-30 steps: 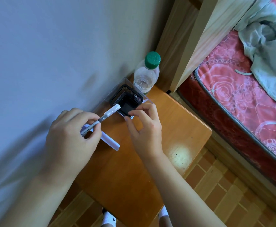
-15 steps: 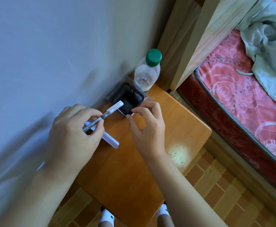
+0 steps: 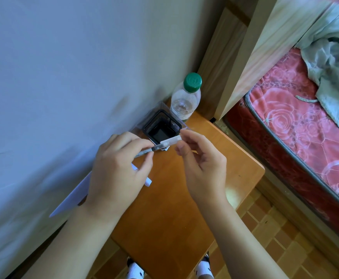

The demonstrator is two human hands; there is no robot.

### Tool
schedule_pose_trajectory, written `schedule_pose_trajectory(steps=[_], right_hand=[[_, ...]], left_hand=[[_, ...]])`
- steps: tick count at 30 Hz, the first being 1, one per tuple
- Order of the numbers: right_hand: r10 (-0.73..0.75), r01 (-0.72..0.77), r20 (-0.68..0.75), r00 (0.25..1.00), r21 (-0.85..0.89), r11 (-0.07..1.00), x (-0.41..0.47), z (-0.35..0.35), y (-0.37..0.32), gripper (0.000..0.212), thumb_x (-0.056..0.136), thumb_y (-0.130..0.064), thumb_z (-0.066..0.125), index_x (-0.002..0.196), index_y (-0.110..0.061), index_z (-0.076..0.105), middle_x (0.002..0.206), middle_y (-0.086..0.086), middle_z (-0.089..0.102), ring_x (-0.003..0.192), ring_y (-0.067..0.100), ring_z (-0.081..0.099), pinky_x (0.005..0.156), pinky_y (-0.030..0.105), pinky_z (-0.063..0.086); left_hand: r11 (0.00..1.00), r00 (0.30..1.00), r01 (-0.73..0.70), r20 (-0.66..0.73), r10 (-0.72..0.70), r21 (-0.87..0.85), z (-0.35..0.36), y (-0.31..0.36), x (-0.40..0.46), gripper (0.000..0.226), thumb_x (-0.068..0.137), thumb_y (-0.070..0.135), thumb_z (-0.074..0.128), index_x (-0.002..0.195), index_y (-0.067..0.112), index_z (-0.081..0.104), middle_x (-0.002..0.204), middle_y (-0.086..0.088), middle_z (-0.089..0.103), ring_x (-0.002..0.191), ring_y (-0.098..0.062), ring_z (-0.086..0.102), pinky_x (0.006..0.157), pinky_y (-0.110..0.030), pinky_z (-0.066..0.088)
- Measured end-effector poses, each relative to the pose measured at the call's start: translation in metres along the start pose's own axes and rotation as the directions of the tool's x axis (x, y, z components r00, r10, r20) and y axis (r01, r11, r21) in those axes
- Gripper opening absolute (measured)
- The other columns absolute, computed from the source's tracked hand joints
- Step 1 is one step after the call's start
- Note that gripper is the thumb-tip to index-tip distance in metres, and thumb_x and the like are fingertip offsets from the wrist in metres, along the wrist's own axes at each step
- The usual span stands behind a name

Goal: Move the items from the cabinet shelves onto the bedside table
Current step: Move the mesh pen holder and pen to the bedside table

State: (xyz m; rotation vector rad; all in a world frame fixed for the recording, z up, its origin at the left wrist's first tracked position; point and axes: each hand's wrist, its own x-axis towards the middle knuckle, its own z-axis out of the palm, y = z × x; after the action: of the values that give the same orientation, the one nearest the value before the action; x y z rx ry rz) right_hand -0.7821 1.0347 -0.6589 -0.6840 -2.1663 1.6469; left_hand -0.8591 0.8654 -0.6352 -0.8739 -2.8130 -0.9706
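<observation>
L grip (image 3: pixel 120 170) pinches pen (image 3: pixel 164 144), cap twd R hand (image 3: pixel 202 166).

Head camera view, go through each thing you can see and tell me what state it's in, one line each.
Left hand: pinches the pen barrel.
Right hand: fingertips at the pen's cap end.
Pen: white cap on, held over the table.
Mesh pen holder: upright, looks empty.
Water bottle: upright, green cap on.
Bedside table: holds holder and bottle.
White card: leaning by the wall.
</observation>
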Motion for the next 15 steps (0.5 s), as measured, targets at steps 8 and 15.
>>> schedule_pose_trajectory(steps=[8, 15], right_hand=[[0.055, -0.05, -0.05, 0.997, 0.092, 0.995, 0.007, -0.017, -0.008, 0.017, 0.1, -0.005, 0.07, 0.115, -0.008, 0.077, 0.093, -0.003, 0.077, 0.085, 0.023, 0.076, 0.078, 0.039, 0.064], [-0.013, 0.017, -0.131, 0.991, 0.029, 0.999, 0.015, -0.031, -0.013, 0.027, 0.1, -0.008, 0.07, 0.111, -0.033, 0.071, 0.096, -0.005, 0.076, 0.09, 0.021, 0.076, 0.082, 0.034, 0.063]], left_hand=[[1.0, 1.0, -0.004, -0.02, 0.004, -0.016, 0.01, 0.01, 0.004, 0.014, 0.091, 0.017, 0.073, 0.106, 0.016, 0.076, 0.102, 0.004, 0.069, 0.092, -0.022, 0.062, 0.08, -0.044, 0.052], [0.999, 0.999, 0.041, -0.032, -0.04, 0.034, 0.012, -0.001, 0.004, 0.022, 0.09, 0.02, 0.076, 0.112, 0.017, 0.075, 0.107, 0.003, 0.068, 0.096, -0.022, 0.06, 0.083, -0.043, 0.052]])
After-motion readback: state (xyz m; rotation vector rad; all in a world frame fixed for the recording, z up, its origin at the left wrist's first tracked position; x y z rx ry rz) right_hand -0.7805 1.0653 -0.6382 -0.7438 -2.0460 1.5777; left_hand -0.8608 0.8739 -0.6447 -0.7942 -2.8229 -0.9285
